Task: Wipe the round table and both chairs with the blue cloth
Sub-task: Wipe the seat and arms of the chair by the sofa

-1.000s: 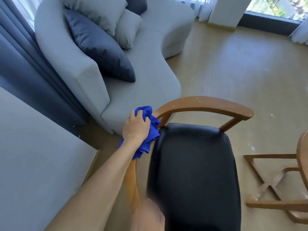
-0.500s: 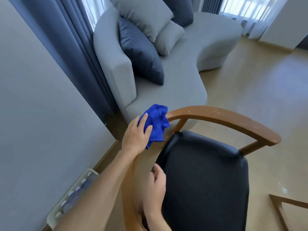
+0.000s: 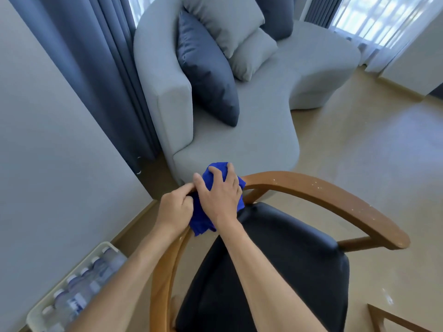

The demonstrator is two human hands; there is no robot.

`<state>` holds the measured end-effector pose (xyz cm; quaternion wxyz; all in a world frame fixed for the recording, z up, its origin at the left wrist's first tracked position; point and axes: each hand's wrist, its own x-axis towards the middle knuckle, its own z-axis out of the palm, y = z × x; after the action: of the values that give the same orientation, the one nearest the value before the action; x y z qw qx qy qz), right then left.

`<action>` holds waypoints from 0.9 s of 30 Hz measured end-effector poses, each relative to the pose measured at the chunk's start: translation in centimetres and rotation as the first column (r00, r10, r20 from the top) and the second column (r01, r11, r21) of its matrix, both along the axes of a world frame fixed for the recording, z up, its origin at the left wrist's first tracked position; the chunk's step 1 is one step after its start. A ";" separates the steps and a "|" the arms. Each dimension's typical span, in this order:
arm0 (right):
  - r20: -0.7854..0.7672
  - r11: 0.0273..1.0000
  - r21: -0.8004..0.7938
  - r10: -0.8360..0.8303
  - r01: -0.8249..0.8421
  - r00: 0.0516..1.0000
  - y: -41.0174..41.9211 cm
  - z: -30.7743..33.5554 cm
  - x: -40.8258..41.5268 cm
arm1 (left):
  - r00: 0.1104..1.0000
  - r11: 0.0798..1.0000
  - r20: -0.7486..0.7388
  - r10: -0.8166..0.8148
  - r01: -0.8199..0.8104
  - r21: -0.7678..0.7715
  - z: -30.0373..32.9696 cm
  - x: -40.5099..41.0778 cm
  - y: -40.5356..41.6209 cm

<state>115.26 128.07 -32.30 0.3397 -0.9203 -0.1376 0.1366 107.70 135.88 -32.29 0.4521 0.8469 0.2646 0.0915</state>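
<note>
1. Pale grey walls, dark blue curtains (image 3: 100, 75) and a curved light-grey fabric sofa (image 3: 239, 144) with grey and navy cushions frame the scene; a white tray of clear plastic water bottles (image 3: 79, 291) sits on the floor by the wall at lower left.

2. Nearest the camera stands a wooden chair with a curved brown backrest rail and black padded seat (image 3: 275, 271). The rail's top carries pale specks along its right-hand stretch, so that part looks unwiped.

3. What has changed: half a second ago only the left hand held the crumpled blue microfibre cloth (image 3: 203, 216) at the rail's bend, while the right hand lay lower, beside the seat's edge. Now the right hand (image 3: 220, 195) has come up and lies over the cloth, fingers spread and curled into its top.

4. The left hand (image 3: 176, 209) has its fingers curled tightly, pinching the cloth's left side against the rail.

5. The cloth sits bunched between both hands at the left bend of the rail, a tail hanging below; whether it wraps fully round the wood is hidden by the hands.

6. My reading: the cloth is being handed over or regathered, probably so the right hand can sweep along the speckled right stretch.

7. The round table is out of view; a second wooden frame (image 3: 393, 319) peeks in at bottom right, perhaps the other chair.
</note>
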 end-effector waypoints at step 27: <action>0.592 0.875 -0.483 0.306 0.025 0.746 -16.8 -5.9 12.9 | 0.823 0.741 -0.562 0.088 0.323 0.589 -2.4 8.3 -3.4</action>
<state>128.17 111.24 -38.17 0.0299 -0.9492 -0.2815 -0.1375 115.99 132.53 -34.66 0.0307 0.9549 0.2776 -0.1010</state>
